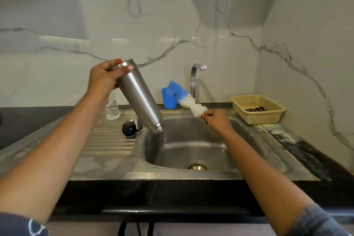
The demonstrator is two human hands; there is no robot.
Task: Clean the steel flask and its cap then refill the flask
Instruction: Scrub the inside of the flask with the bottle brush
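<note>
Two hands work above the sink (191, 146). The left hand (104, 80) grips the base of the steel flask (138, 94), which is tilted mouth-down over the basin's left edge. The right hand (217, 120) pinches the bottle brush (191, 105) handle, with the bristles clear of the flask. The black cap (128, 129), possibly upright, rests on the drainboard (107, 140). A blue cup (169, 99) stands behind.

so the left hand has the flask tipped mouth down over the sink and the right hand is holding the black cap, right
Not quite. In the head view the left hand does hold the flask tipped mouth down over the sink, but the right hand grips a blue and white brush. The black cap sits on the drainboard.
</note>
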